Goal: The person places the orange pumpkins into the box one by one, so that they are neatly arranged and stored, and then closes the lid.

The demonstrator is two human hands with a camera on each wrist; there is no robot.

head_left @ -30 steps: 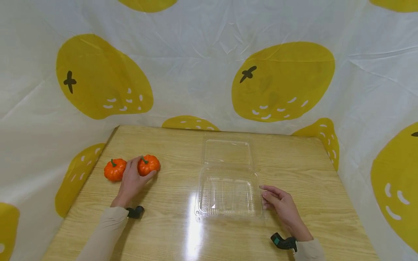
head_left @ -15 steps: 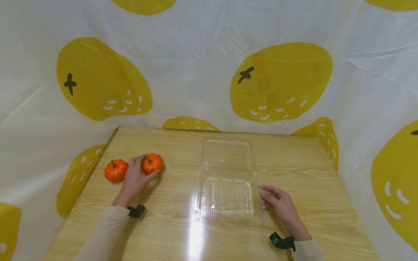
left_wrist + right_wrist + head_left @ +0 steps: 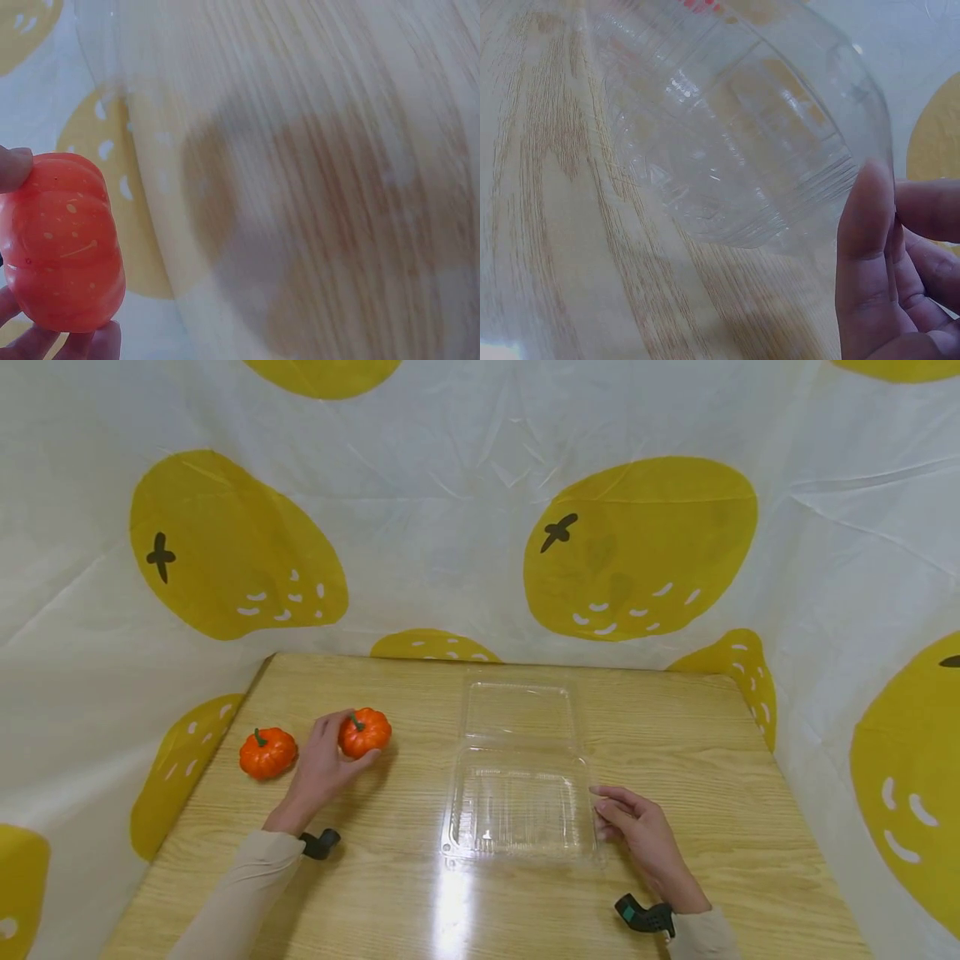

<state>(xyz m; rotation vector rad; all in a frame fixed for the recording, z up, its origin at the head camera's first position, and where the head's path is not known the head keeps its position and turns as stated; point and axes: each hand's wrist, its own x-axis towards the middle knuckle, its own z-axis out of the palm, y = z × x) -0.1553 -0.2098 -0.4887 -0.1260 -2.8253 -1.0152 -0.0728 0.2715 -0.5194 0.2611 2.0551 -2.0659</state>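
The left hand (image 3: pixel 324 770) grips an orange pumpkin (image 3: pixel 366 732) between thumb and fingertips, left of the clear box (image 3: pixel 519 814) whose right edge the right hand (image 3: pixel 647 839) pinches. Another pumpkin (image 3: pixel 267 754) sits just beside the left hand.

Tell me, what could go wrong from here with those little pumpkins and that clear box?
The held pumpkin looks smooth and rounded, so it might slip from the left hand. The clear box looks thin, and the right hand pinches its rim, so a tug could bend or shift it. The second pumpkin sits near the left edge of the table; a bump might send it off.
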